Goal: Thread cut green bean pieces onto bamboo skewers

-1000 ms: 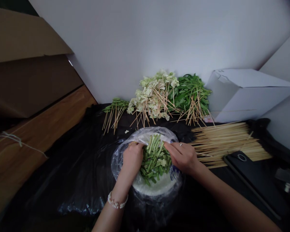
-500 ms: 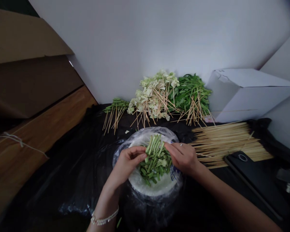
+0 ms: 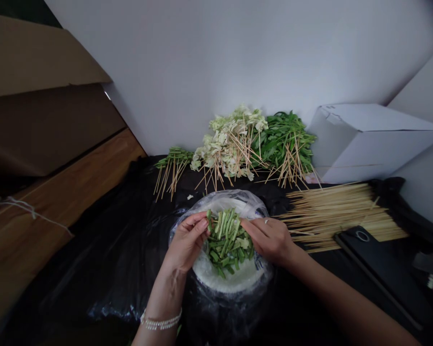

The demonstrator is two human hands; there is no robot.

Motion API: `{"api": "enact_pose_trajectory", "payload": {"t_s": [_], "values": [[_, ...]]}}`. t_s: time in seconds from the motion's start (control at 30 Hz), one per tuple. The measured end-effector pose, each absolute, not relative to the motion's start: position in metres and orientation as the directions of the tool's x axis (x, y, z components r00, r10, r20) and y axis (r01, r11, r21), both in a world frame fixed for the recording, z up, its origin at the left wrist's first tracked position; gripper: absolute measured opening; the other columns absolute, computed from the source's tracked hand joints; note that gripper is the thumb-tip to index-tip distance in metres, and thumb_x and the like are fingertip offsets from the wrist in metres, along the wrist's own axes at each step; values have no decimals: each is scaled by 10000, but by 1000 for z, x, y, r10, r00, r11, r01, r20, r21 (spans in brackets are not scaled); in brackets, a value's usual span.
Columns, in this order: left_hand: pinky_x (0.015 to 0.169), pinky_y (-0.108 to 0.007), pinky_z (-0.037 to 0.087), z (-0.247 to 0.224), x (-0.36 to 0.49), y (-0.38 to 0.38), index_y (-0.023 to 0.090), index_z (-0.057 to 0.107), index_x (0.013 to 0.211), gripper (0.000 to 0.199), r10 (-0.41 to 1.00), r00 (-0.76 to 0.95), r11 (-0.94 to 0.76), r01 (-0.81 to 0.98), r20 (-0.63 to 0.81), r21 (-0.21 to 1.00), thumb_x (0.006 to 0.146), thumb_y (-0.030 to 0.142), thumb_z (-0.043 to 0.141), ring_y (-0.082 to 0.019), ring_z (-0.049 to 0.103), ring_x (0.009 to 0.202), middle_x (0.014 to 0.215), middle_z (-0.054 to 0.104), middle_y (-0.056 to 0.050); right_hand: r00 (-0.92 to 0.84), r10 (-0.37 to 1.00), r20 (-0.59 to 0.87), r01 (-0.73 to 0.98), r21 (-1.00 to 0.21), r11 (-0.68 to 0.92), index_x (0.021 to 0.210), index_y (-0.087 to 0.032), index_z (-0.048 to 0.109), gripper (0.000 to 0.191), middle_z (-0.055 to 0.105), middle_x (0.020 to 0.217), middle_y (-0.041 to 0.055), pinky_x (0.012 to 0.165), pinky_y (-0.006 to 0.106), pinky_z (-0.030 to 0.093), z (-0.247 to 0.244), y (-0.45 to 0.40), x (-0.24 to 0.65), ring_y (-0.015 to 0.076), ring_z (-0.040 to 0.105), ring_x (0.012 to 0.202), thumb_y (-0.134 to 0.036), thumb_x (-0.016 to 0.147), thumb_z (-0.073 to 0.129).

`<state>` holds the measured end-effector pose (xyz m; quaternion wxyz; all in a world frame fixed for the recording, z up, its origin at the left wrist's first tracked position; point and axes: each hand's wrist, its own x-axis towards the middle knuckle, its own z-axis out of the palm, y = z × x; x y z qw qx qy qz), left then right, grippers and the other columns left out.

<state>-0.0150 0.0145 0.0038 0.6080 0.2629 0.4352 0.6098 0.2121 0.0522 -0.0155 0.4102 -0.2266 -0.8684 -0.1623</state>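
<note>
My left hand (image 3: 190,238) pinches a short green bean piece (image 3: 209,220) between thumb and fingertips. From the right, my right hand (image 3: 269,236) is closed at the end of a row of bean pieces (image 3: 226,224) lined up side by side. A bit of thin stick shows at the row's left end, by the piece in my left hand; the rest of the stick is hidden. Beneath both hands is a pale bowl (image 3: 222,287) lined with clear plastic, holding loose cut green beans (image 3: 225,259).
Behind the bowl lie skewered beans (image 3: 176,156), skewered pale leaves (image 3: 216,149) and skewered green leaves (image 3: 285,132) against the wall. Bare skewers (image 3: 339,211) and a dark phone (image 3: 378,269) are at right. A white box (image 3: 378,149) stands behind; a cardboard box (image 3: 39,125) is left.
The row of beans has come down a little and tilted less upright. My left hand has shifted slightly left, with a bean piece now showing at its fingertips.
</note>
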Motion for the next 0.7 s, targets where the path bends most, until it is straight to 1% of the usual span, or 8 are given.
{"api": "enact_pose_trajectory", "payload": {"t_s": [0.17, 0.27, 0.33, 0.43, 0.53, 0.7], "values": [[606, -152, 505, 6, -12, 14, 189, 795, 801, 317, 978, -102, 107, -510, -184, 853, 534, 272, 945, -60, 621, 587, 671, 733, 15, -563, 257, 785, 527, 101, 844, 1088, -70, 652, 262, 659, 726, 42, 563, 301, 406, -17, 52, 211, 131, 558, 588, -88, 925, 448], [585, -157, 503, 8, -10, 14, 197, 799, 794, 312, 978, -101, 106, -512, -182, 853, 526, 264, 946, -64, 618, 575, 671, 739, 14, -574, 261, 776, 530, 109, 841, 1086, -83, 658, 260, 650, 716, 35, 568, 299, 405, -19, 52, 211, 130, 560, 591, -93, 916, 462], [601, -164, 513, 8, -9, 14, 201, 800, 779, 305, 977, -102, 110, -513, -188, 851, 518, 256, 948, -71, 635, 587, 691, 754, 10, -581, 270, 767, 532, 107, 840, 1096, -86, 656, 257, 653, 722, 34, 575, 296, 410, -20, 53, 211, 129, 569, 604, -103, 918, 471], [668, -188, 539, 5, -9, 14, 203, 800, 765, 298, 975, -100, 120, -511, -197, 851, 514, 258, 949, -96, 681, 644, 754, 784, -10, -583, 273, 765, 533, 107, 840, 1117, -94, 648, 263, 668, 739, 39, 590, 287, 419, -23, 53, 212, 125, 567, 616, -131, 936, 460], [712, -212, 553, 2, -8, 14, 202, 800, 772, 292, 975, -102, 121, -502, -197, 856, 524, 255, 945, -120, 711, 693, 797, 798, -26, -583, 264, 768, 530, 113, 841, 1126, -100, 642, 284, 677, 749, 42, 596, 282, 424, -23, 53, 211, 123, 563, 616, -118, 937, 430], [713, -244, 562, 2, -1, 15, 196, 793, 733, 300, 972, -128, 111, -489, -197, 865, 490, 264, 955, -140, 715, 683, 764, 794, -29, -578, 263, 773, 512, 92, 854, 1094, -78, 644, 280, 667, 739, 49, 568, 297, 428, -24, 52, 211, 138, 570, 604, -79, 907, 436]]}}
